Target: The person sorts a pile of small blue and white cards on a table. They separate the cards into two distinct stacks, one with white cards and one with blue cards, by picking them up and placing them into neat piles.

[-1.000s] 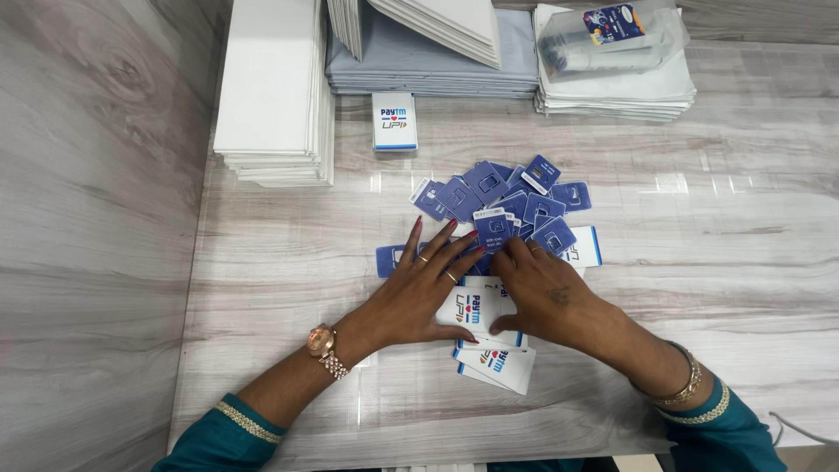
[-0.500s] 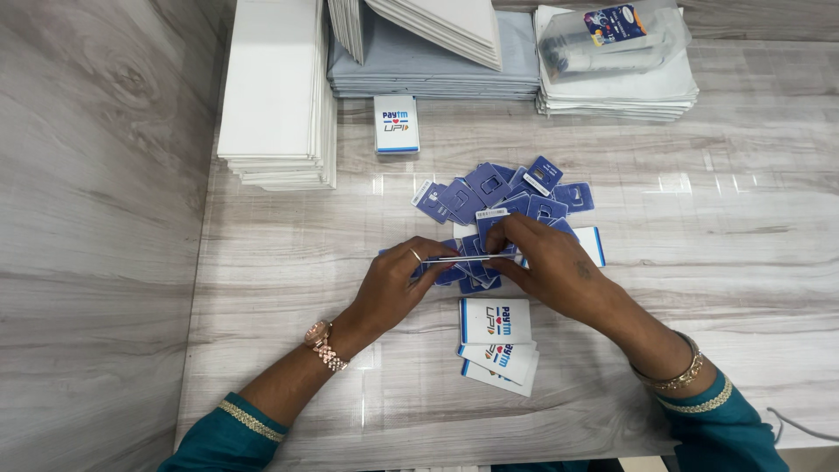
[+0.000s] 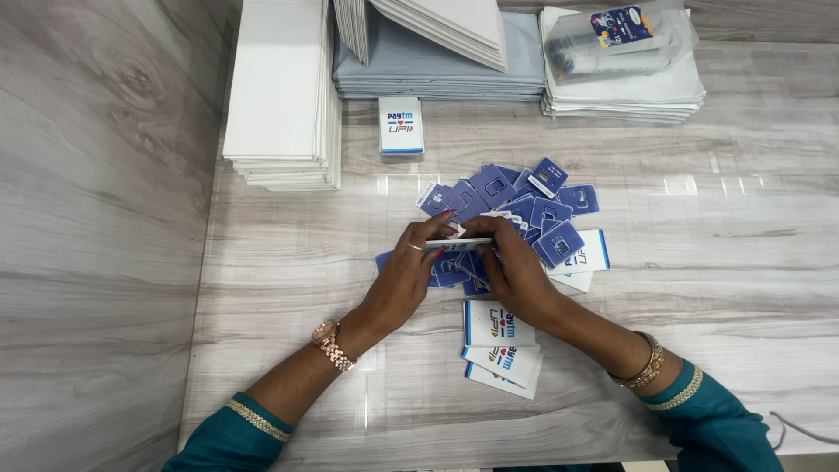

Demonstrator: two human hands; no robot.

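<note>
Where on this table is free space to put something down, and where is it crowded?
Free: tabletop right of the blue card pile, and the strip between white stack and left hand. Crowded: centre pile, both hands, back row.

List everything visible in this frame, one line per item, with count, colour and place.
Card stack: one thin stack, white edges, held between both hands above the pile.
Blue cards: many, blue, loose pile at table centre.
White cards: several, white with blue edge, near table edge below the hands.
Single white card: one, far side.
Tall white stack: one, far left.
Grey stack: one, far centre, white sheets on top.
Clear pouch: one, on white stack far right.
Table: grey wood grain.
Left hand: ring, wristwatch.
Right hand: bangle.
</note>
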